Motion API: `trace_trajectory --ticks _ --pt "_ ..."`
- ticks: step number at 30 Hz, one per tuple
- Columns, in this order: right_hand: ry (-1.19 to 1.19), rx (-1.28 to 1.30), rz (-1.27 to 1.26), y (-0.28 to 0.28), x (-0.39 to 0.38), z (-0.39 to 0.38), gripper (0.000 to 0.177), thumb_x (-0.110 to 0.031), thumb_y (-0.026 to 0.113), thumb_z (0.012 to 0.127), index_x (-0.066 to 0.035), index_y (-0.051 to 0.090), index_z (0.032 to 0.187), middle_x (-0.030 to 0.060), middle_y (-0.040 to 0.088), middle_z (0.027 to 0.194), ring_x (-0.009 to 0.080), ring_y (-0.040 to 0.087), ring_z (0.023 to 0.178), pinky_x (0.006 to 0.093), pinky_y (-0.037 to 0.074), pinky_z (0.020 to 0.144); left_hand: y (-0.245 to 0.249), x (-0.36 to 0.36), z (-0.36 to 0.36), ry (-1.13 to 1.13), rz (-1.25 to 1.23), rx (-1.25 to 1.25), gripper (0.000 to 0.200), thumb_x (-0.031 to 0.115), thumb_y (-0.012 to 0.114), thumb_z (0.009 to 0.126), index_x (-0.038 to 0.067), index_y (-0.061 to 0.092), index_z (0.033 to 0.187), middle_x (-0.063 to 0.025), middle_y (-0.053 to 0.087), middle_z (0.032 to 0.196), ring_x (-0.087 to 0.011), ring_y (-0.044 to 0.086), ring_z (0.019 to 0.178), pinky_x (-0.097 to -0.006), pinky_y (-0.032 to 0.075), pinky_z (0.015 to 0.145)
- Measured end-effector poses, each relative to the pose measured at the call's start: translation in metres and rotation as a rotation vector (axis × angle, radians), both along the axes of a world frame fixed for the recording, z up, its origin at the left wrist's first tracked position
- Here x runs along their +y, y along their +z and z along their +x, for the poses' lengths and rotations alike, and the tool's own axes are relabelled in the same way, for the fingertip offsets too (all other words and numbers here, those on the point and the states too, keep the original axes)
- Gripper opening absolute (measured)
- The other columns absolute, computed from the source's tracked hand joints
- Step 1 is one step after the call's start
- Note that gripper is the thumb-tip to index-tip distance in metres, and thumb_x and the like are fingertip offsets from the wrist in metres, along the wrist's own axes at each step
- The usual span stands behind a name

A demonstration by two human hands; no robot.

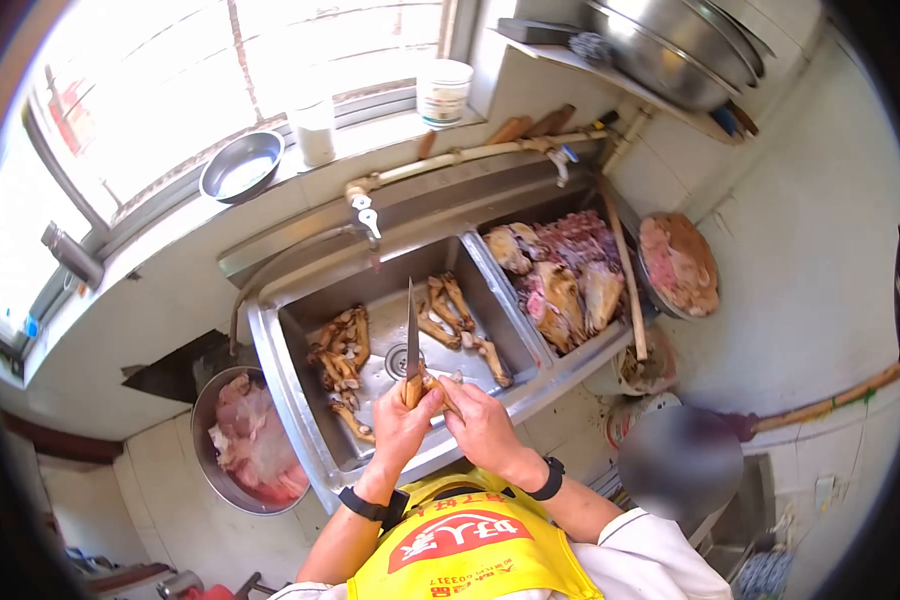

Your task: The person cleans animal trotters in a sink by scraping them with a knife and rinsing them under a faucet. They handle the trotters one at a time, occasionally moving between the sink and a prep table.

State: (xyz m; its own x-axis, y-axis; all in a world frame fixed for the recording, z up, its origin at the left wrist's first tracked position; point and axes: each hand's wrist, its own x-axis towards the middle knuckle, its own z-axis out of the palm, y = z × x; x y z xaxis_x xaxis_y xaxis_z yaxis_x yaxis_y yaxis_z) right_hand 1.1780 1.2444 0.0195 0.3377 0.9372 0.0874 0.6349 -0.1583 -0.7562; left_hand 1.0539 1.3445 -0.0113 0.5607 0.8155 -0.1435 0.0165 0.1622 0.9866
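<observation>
A long-bladed knife (pixel 412 335) points up and away over the left basin of the steel sink (pixel 270 345). My left hand (pixel 400 425) is closed around its handle. My right hand (pixel 482 428) is closed on a brown animal foot (pixel 438 388), held close beside the knife handle and partly hidden by fingers. Below the hands, a pile of animal feet (pixel 342 350) lies at the basin's left, and several others (pixel 448 305) lie at its right. Between them shows the drain (pixel 400 360).
Large meat pieces (pixel 560 295) fill the right basin, with a wooden stick (pixel 625 270) along its edge. A meat bowl (pixel 202 425) stands at left, another piece of meat (pixel 678 262) at right. Taps (pixel 367 215) overhang the sink. A blurred round object (pixel 680 462) is right of me.
</observation>
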Motion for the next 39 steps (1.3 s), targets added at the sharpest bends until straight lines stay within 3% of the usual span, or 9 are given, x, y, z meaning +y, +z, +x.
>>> trace_trajectory --ticks 4,10,12,13,16,18,24,30,39 --pt "0.131 -0.068 -0.017 0.0 0.036 0.003 0.054 -0.001 0.064 0.088 0.002 0.055 0.141 0.0225 0.066 0.11 0.0424 0.065 0.101 0.0477 0.054 0.087 -0.006 0.026 -0.01 0.092 -0.193 -0.059 0.019 0.021 0.075 0.098 0.002 0.07 0.1 0.0025 0.064 0.074 -0.004 0.057 0.061 -0.0223 0.047 0.05" --pt "0.298 -0.163 0.038 -0.015 0.082 0.022 0.052 0.002 0.063 0.083 -0.001 0.059 0.136 0.021 0.067 0.106 0.0405 0.066 0.099 0.0475 0.055 0.086 -0.025 0.05 -0.007 0.318 -0.223 -0.034 0.021 0.026 0.073 0.099 0.006 0.07 0.092 0.0033 0.061 0.069 -0.0034 0.054 0.053 -0.0209 0.046 0.046" --pt "0.375 -0.173 0.029 -0.016 0.098 0.025 0.057 0.006 0.061 0.078 -0.005 0.062 0.134 0.0201 0.068 0.102 0.0396 0.067 0.096 0.0475 0.055 0.083 -0.018 0.052 -0.004 0.374 -0.299 -0.061 0.022 0.029 0.073 0.1 0.007 0.073 0.098 0.0049 0.062 0.071 -0.0024 0.055 0.058 -0.0199 0.048 0.048" --pt "0.417 -0.138 0.131 -0.025 0.106 0.028 0.057 0.007 0.06 0.078 -0.007 0.062 0.134 0.0202 0.068 0.102 0.0398 0.067 0.094 0.0475 0.055 0.082 -0.043 0.053 -0.006 0.37 -0.242 -0.072 0.023 0.03 0.072 0.1 0.007 0.073 0.102 0.0055 0.062 0.073 -0.0023 0.055 0.059 -0.0203 0.048 0.049" --pt "0.5 -0.119 0.067 -0.025 0.123 0.027 0.059 0.007 0.06 0.078 -0.001 0.06 0.136 0.0224 0.065 0.1 0.0423 0.066 0.089 0.0488 0.054 0.078 -0.049 0.058 -0.009 0.426 -0.409 -0.173 0.019 0.025 0.07 0.1 0.007 0.07 0.098 0.0044 0.059 0.071 -0.0035 0.052 0.056 -0.0226 0.045 0.047" --pt "0.556 -0.147 0.048 -0.024 0.131 0.024 0.056 0.008 0.059 0.08 0.001 0.059 0.136 0.0226 0.065 0.101 0.0421 0.065 0.093 0.0493 0.053 0.081 -0.055 0.059 -0.01 0.489 -0.444 -0.154 0.018 0.024 0.07 0.1 0.006 0.068 0.096 0.0017 0.06 0.069 -0.0064 0.054 0.052 -0.0238 0.046 0.047" --pt "0.699 -0.096 0.086 -0.034 0.154 0.022 0.057 0.009 0.059 0.081 0.002 0.058 0.137 0.0224 0.064 0.101 0.0416 0.064 0.093 0.0486 0.052 0.08 -0.044 0.058 -0.012 0.648 -0.618 -0.427 0.02 0.022 0.066 0.1 0.005 0.064 0.089 0.0002 0.057 0.067 -0.0079 0.05 0.05 -0.0271 0.048 0.05" --pt "0.721 -0.088 0.141 -0.027 0.158 0.021 0.055 0.009 0.06 0.082 0.003 0.059 0.136 0.0221 0.066 0.103 0.0405 0.065 0.089 0.0458 0.053 0.077 -0.038 0.055 -0.01 0.652 -0.669 -0.669 0.022 0.022 0.063 0.1 0.007 0.061 0.084 -0.0005 0.057 0.069 -0.0084 0.048 0.051 -0.0288 0.048 0.054" --pt "0.681 -0.055 0.13 -0.023 0.148 0.01 0.056 0.008 0.061 0.082 0.001 0.06 0.137 0.0214 0.069 0.107 0.0395 0.069 0.092 0.0437 0.055 0.08 -0.043 0.051 -0.021 0.532 -0.725 -0.896 0.02 0.021 0.062 0.101 0.006 0.061 0.088 -0.0016 0.058 0.072 -0.0091 0.048 0.052 -0.0306 0.049 0.057"
